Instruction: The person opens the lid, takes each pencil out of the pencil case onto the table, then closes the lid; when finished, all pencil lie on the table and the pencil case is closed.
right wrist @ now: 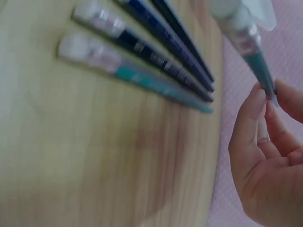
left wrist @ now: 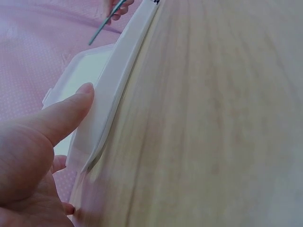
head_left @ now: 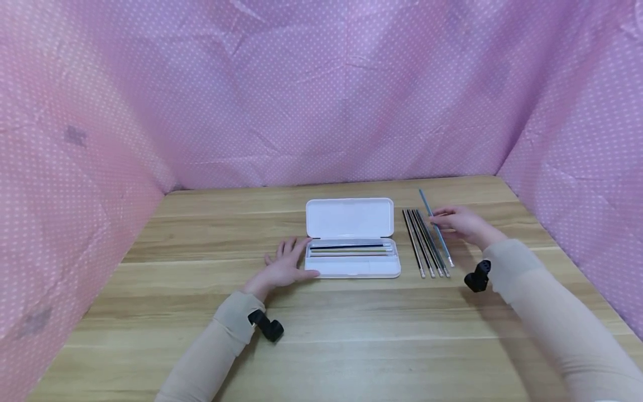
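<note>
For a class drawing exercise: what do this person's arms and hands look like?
The left sleeve and right sleeve are long, plain and pale beige, ending in greyer cuffs. A small, black camera is worn at each wrist. The left hand and right hand are ungloved.

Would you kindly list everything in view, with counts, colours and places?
Pencil case: one, white, open, near the head view's centre
Cased pencils: several, exact count unclear, dark and pale, lying lengthwise inside
Row of pencils: at least four, mostly dark, one teal, right of the case
Held pencil: one, blue-green, right of the row
Table: one, wood-toned, under the case
Cloth: count unclear, pink with white dots, behind and beside the table
Wrist devices: two, black, one per wrist
Sleeves: two, beige, one per arm
Left hand: one, bare, at the case's left end
Right hand: one, bare, pinching the held pencil
</note>
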{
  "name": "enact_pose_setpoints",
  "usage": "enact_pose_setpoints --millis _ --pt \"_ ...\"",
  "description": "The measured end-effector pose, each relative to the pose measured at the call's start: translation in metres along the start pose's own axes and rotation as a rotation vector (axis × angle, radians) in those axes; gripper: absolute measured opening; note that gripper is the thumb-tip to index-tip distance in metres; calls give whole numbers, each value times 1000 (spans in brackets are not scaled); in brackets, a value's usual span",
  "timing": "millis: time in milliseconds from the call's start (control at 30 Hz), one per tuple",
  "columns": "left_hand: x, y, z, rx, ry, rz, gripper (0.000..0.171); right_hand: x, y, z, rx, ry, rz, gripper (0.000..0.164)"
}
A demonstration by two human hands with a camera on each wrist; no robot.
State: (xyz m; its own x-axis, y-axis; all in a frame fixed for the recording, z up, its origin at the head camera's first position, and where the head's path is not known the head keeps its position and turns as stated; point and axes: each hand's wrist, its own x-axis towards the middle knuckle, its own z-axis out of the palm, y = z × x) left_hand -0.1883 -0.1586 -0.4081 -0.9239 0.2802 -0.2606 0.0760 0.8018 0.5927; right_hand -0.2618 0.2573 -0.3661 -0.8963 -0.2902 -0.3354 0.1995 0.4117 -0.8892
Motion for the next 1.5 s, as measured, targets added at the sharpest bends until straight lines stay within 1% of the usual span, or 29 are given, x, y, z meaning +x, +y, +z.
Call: enact_pose_setpoints --millis 100,167,267,400,500,600,767,1000,1133,1233,1500 --pt "0 -2 2 5 -2 -4 91 0 8 -5 -71 4 29 51" --pt "0 -3 3 12 -1 -2 91 2 13 -7 -96 4 40 47" --pt "-1 -5 5 16 -1 -5 91 4 20 -7 -63 -2 49 45" --pt "-1 -5 6 12 -1 -9 91 7 25 -6 -71 0 48 43" --pt "-1 -6 5 6 -2 -3 91 8 26 -5 -163 10 46 40" --pt "-3 -6 5 -1 -5 2 91 8 25 -2 -232 17 54 37" --pt "-3 -5 4 3 -3 6 91 9 24 0 -290 51 73 29" --pt "-1 -2 2 19 7 12 91 12 24 2 -378 119 42 25" --pt "0 -1 0 12 5 9 91 14 23 4 -405 144 37 22" --pt "1 0 0 3 -1 1 90 13 21 5 -409 156 52 21" --pt "2 -1 1 -6 -2 -6 91 11 18 4 -407 138 76 26"
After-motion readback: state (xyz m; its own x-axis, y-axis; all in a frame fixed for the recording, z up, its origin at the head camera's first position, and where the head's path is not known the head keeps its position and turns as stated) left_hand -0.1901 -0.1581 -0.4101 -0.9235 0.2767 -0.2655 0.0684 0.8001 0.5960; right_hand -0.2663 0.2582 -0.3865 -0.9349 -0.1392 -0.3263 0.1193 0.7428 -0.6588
